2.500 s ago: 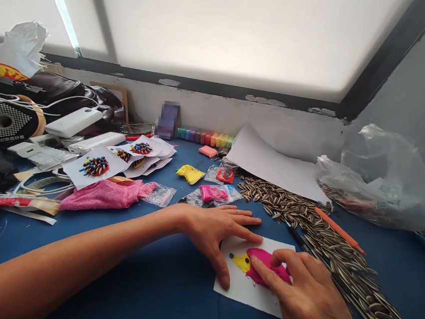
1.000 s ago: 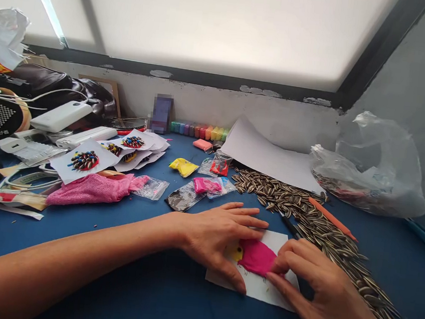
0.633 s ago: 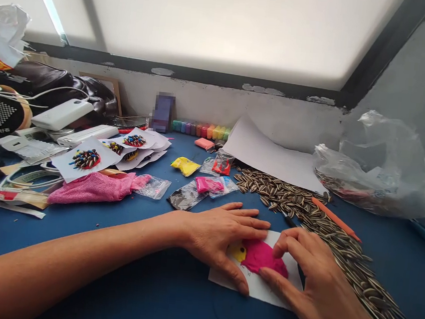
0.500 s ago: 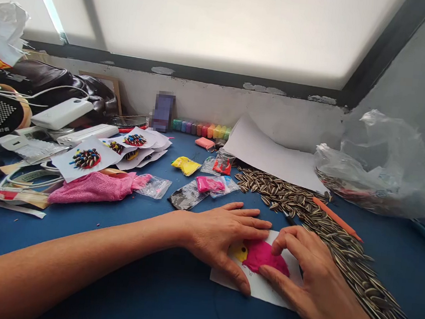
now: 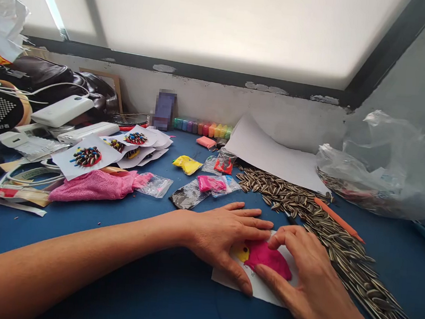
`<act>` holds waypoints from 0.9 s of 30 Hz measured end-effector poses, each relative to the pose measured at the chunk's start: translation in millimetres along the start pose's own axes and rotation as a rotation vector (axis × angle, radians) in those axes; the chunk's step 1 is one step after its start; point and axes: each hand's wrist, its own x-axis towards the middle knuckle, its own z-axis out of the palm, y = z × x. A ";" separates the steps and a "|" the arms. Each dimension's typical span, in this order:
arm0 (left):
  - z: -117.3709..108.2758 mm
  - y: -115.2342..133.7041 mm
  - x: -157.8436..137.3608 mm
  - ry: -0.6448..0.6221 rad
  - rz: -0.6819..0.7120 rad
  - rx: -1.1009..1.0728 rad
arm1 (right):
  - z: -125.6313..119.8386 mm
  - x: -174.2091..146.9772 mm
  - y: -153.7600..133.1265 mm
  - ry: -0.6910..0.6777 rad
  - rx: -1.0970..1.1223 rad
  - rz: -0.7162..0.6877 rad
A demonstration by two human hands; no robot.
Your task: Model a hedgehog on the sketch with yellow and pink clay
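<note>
A flat pink clay shape [image 5: 271, 260] is spread on a small white paper [image 5: 233, 281]. A yellow clay piece [image 5: 240, 251] with a dark dot adjoins its left side. Small pen marks show on the paper below the clay. My left hand [image 5: 229, 236] lies flat on the paper's left part, fingers spread, partly covering the yellow piece. Over the pink clay, my right hand [image 5: 310, 272] arches with its thumb and curled index finger apart, the tips at the clay. Its other fingers are tucked behind the index finger.
Striped sunflower seeds [image 5: 347, 247] spread along the right, with an orange pen [image 5: 338, 219] on them. Clay packets [image 5: 212, 183], a yellow packet [image 5: 187, 164], a pink cloth [image 5: 93, 188] and decorated paper cards [image 5: 85, 157] lie beyond my left arm. A plastic bag [image 5: 380, 175] sits back right.
My right hand's index finger and thumb have shifted slightly left across the pink clay. My left hand stays in place on the paper. The view has moved a little.
</note>
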 end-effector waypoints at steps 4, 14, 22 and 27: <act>-0.6 0.3 -0.4 -0.009 -0.001 -0.013 | -0.5 2.4 -3.8 0.025 -0.010 -0.031; -0.9 -0.2 -1.2 -0.008 0.004 -0.015 | -6.6 4.0 -10.8 0.012 0.040 -0.222; -2.0 -2.4 -2.1 -0.026 0.015 -0.005 | -19.7 7.3 -9.6 0.044 -0.086 -0.572; -1.4 -3.4 -2.1 -0.027 0.020 -0.007 | -19.1 3.0 -8.1 -0.026 -0.131 -0.579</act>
